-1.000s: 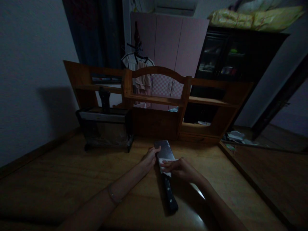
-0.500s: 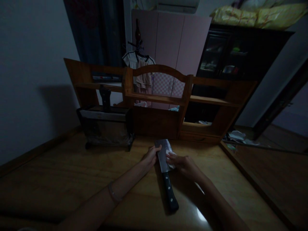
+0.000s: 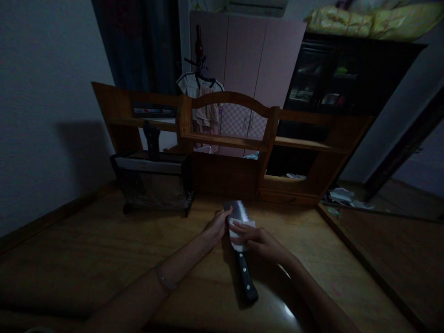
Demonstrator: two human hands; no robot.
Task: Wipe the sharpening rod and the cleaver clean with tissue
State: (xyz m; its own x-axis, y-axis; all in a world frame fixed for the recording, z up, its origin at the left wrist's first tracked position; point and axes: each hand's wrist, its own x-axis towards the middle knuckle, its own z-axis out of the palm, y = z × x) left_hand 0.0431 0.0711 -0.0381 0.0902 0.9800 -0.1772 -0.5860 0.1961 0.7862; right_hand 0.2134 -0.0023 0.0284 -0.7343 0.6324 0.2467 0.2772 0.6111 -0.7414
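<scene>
Table: bare wooden table [image 3: 104, 259] under my forearms, with a glare patch near my right arm.
Bracelet: thin bracelet [image 3: 161, 280] on my left wrist.
Handle: the black handle [image 3: 247, 281] pointed back at me, free, with neither hand on it.
Right hand: my right hand [image 3: 259, 240] had its fingers together, pressing a white tissue [image 3: 239, 230] flat on the steel.
Left hand: my left hand [image 3: 218, 226] was curled onto the blade's left edge, steadying it; where the thumb sat I couldn't tell.
Cleaver: the cleaver [image 3: 238, 212] lay flat mid-table between my hands, its tip towards the shelves.
Risk, edge: I judged my fingertips too close to the edge; a stroke off the tissue could have nicked them.
Risk, slip: with the handle unheld, a hard push might have spun the blade on the smooth wood.
Risk, light: the room was dim, so I couldn't make out which side was sharp.
Knife stand: a black knife stand [image 3: 152, 180] stood back left, well apart from my hands.
Shelf unit: a wooden shelf unit [image 3: 229, 141] closed off the far table edge just beyond the tip.
Beyond: hanging clothes [image 3: 203, 99], a pink wardrobe [image 3: 256, 60] and a dark cabinet [image 3: 333, 83].
</scene>
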